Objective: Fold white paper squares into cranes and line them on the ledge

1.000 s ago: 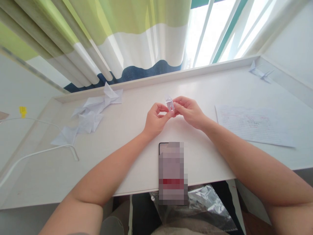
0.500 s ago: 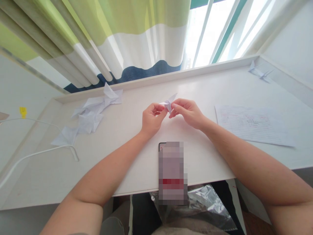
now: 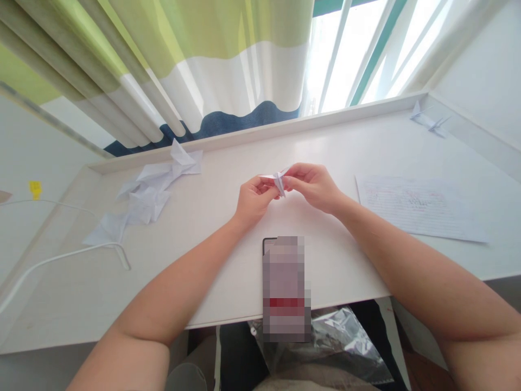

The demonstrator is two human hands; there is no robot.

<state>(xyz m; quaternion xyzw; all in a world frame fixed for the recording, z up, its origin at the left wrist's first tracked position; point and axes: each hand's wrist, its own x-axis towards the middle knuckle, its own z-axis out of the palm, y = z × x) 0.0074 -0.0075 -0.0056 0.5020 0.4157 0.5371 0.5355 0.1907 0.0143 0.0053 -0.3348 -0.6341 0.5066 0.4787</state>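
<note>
Above the middle of the white desk, a small folded white paper crane (image 3: 279, 182) is held between both hands. My left hand (image 3: 255, 200) pinches it from the left, thumb against the fingers. From the other side, my right hand (image 3: 312, 186) grips a wing between thumb and fingers, hiding part of that wing. The crane's narrow point hangs down toward me. Just below the hands, a phone (image 3: 284, 288) with a blurred-out screen lies at the desk's front edge.
Several folded white papers (image 3: 148, 190) lie at the left, beside a white curved rod (image 3: 77, 252). At the right is a written sheet (image 3: 419, 209); small paper cranes (image 3: 429, 122) sit in the far right corner. A clear plastic bag (image 3: 345, 342) is below the desk edge.
My right fingers have shifted over the crane's right wing, which stuck up freely before and is now largely covered. The crane sits slightly lower. The view has moved a little.
</note>
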